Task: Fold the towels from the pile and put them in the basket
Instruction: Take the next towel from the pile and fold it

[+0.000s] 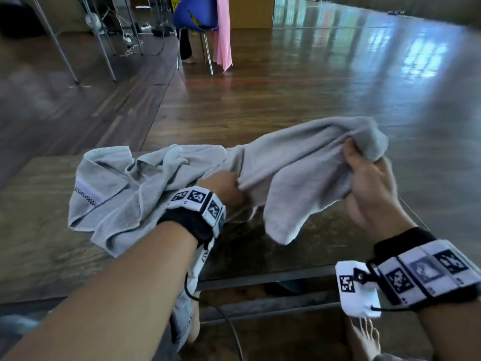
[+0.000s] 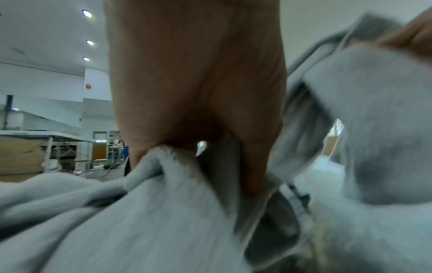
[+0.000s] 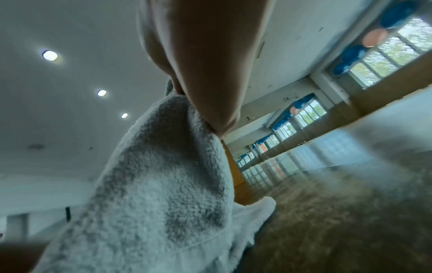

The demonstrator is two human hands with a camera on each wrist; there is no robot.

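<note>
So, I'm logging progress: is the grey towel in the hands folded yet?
Not folded. The towel hangs bunched and creased between the left hand and right hand, one corner drooping toward the table.

A shiny brown wooden floor (image 1: pixel 312 95) fills the room. A blue plastic chair with thin metal legs (image 1: pixel 195 19) stands far back, and a long pink cloth (image 1: pixel 223 35) hangs beside it. Round white ceiling lights (image 3: pixel 49 55) glow above. Tall windows (image 3: pixel 383 61) line one wall.

Left hand (image 1: pixel 223 187): fingers buried in grey towel (image 1: pixel 299 162) folds. Left wrist view: cloth at 3 o'clock motion-blurred. Chair (image 1: pixel 195 14) at 12 o'clock cropped by the head view's edge.
</note>
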